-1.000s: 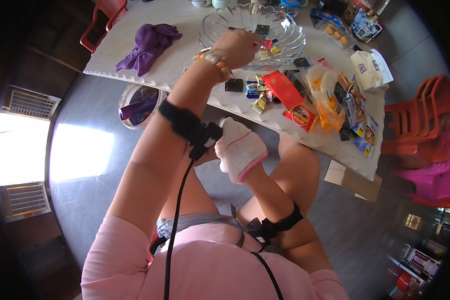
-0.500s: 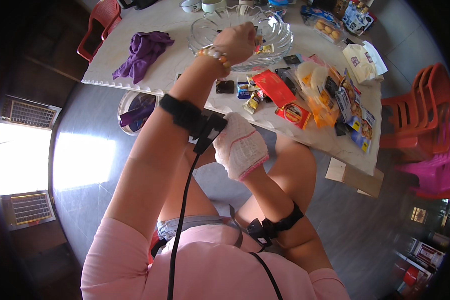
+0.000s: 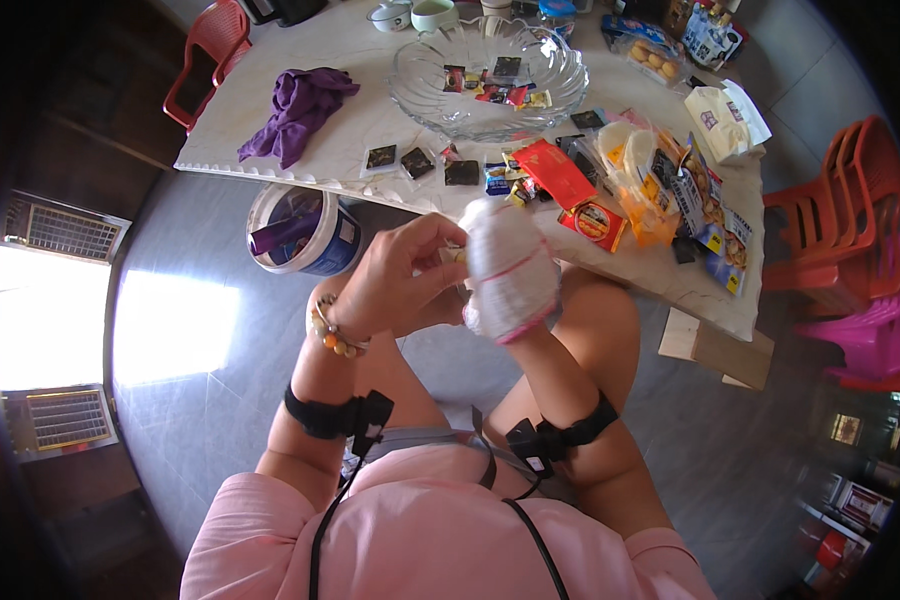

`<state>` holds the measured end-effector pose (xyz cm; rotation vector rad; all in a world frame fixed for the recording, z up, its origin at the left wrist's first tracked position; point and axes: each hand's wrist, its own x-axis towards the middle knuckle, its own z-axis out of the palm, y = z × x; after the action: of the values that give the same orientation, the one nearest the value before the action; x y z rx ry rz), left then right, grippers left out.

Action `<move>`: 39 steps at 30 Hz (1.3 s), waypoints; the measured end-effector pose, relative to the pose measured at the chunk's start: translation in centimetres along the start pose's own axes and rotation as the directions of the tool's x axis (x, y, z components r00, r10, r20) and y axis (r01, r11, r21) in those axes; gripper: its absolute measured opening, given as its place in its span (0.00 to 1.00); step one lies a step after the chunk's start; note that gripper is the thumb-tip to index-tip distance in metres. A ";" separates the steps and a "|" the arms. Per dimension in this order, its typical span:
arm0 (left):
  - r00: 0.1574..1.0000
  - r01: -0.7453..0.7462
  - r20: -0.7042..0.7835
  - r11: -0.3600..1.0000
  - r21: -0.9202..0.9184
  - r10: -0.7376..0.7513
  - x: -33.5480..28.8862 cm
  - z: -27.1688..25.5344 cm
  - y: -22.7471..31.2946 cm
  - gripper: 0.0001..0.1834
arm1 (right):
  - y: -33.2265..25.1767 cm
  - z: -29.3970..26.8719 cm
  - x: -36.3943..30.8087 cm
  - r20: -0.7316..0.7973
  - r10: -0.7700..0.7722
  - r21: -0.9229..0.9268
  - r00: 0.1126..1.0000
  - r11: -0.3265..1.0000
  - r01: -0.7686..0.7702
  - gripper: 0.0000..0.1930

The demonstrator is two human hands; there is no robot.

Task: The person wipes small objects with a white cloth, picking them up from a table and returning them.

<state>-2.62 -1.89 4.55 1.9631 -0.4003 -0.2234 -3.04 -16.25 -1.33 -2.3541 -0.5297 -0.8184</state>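
Note:
My left hand, bare with a beaded bracelet at its wrist, is drawn in front of the table edge with its fingers closed in a pinch. A small yellowish thing shows at its fingertips, too little of it to name. Right against those fingertips is my right hand in a white knitted glove, smeared by motion, its fingers hidden. Beyond them on the table stands a scalloped clear glass bowl with several small wrapped sweets inside. Dark square packets and blue and yellow sweets lie before it.
Red packets, orange and clear snack bags and a white paper bag crowd the table's right side. A purple cloth lies at left. Below the edge stands a white bucket; red chairs are stacked at right.
My left hand has come back from over the glass bowl to meet the gloved right hand. The right hand has shifted slightly right and up. More dark packets and the bowl's sweets are now uncovered.

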 end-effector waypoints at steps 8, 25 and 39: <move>0.991 0.131 0.054 0.900 -0.417 -0.119 -2.1 1.0 -0.9 0.14 | -1.8 -0.8 0.5 0.215 0.065 0.108 0.974 0.990 -0.090 0.08; 0.996 0.035 -0.059 0.880 -0.474 -0.071 -2.5 0.2 0.5 0.12 | 0.1 -0.8 0.4 0.346 0.231 0.626 0.909 0.665 -0.407 0.19; 0.983 0.114 -0.047 0.797 -0.594 -0.176 -2.2 1.4 -0.3 0.08 | -1.2 -0.4 0.1 0.324 0.251 0.165 0.912 0.935 -0.315 0.13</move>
<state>-5.11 -2.14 3.59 1.3751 -0.0879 -0.3059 -3.77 -15.58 -0.57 -2.2895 -0.3596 -0.2570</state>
